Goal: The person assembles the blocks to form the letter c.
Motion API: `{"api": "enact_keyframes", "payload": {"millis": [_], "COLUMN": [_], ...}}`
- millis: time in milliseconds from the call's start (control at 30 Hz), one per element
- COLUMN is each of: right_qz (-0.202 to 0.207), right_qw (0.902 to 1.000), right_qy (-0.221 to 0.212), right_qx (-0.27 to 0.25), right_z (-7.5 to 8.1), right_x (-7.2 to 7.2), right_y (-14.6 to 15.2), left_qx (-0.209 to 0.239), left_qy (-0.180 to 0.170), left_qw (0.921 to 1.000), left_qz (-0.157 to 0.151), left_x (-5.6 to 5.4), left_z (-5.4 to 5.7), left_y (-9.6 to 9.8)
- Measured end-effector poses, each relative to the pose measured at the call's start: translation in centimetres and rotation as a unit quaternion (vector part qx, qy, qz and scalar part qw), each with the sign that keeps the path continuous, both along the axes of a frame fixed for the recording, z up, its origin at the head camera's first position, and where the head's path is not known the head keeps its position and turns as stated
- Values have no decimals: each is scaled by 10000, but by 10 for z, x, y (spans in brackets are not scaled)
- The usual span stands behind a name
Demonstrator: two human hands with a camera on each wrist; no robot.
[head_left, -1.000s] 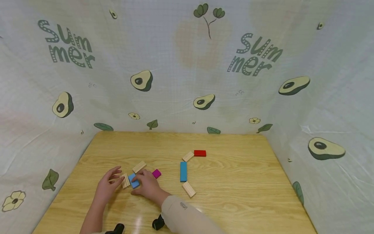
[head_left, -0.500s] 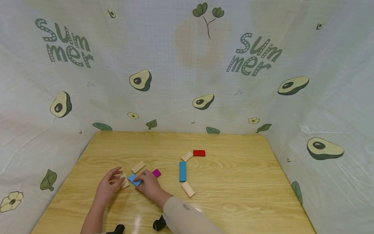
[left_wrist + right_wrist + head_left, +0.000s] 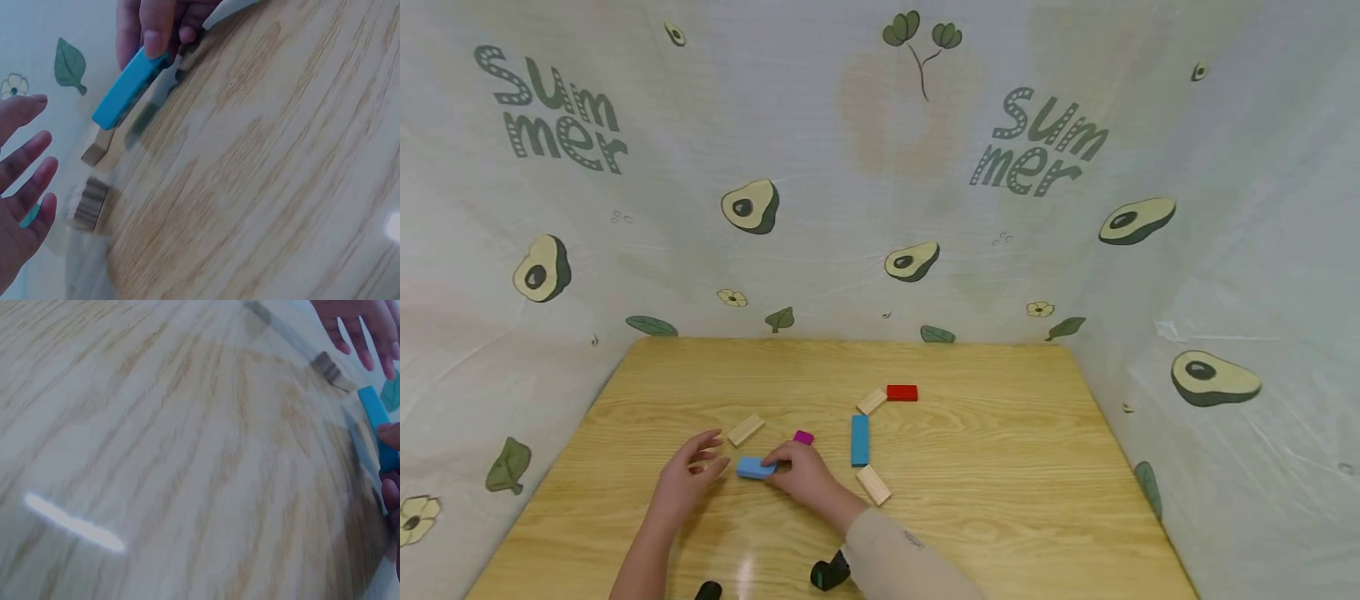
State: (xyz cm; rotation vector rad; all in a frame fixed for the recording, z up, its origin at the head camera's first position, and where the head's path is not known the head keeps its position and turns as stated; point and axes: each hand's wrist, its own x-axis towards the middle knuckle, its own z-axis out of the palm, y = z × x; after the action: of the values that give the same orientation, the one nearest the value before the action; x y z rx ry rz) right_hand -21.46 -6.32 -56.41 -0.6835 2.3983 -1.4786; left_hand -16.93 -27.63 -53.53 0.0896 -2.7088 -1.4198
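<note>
My right hand [image 3: 801, 475] pinches one end of a light blue block [image 3: 755, 467] between thumb and fingers. In the left wrist view the blue block [image 3: 127, 92] slants, its shadow on the table beside it. My left hand [image 3: 687, 477] is just left of it, fingers spread and loosely bent, holding nothing. A ridged wooden block [image 3: 91, 204] lies near the left fingers; in the head view that hand covers it. Behind the blue block is a plain wooden block [image 3: 746, 430]. A magenta block [image 3: 803, 437] shows partly behind the right hand.
Farther right, a longer blue block [image 3: 860, 441] lies between two wooden blocks, one behind it [image 3: 872, 402] and one in front [image 3: 874, 485]. A red block [image 3: 902, 392] touches the row's far end. A printed cloth [image 3: 820, 250] hangs around the wooden table [image 3: 1000, 467].
My right hand has turned the light blue block from slanted to nearly crosswise and drawn it slightly right. The left hand now covers the ridged block. The head view has shifted slightly.
</note>
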Motion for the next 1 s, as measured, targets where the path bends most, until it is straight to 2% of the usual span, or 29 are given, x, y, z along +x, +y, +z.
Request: {"api": "enact_keyframes", "payload": {"millis": [233,467,700,1000], "right_qz": [-160,-379,-699,-1166], "right_qw": [9990,9977,9954,9893], "right_qy": [-306,-325,-209,-318], "right_qx": [-292,-468,-616,-813], "right_z": [11,26,28,28], "right_x": [-1,-5,-6,-2], "right_y": [26,57,90,134], "left_qx": [115,436,554,602], "left_qy": [105,76,-9,174], "left_qw": [9997,9979,9962,9936], "left_qz": [-204,-470,-676,-944], "left_x": [-7,-16,-22,-33], "left_z": [-3,-3,-4,-6], "left_y": [10,29,53,90]}}
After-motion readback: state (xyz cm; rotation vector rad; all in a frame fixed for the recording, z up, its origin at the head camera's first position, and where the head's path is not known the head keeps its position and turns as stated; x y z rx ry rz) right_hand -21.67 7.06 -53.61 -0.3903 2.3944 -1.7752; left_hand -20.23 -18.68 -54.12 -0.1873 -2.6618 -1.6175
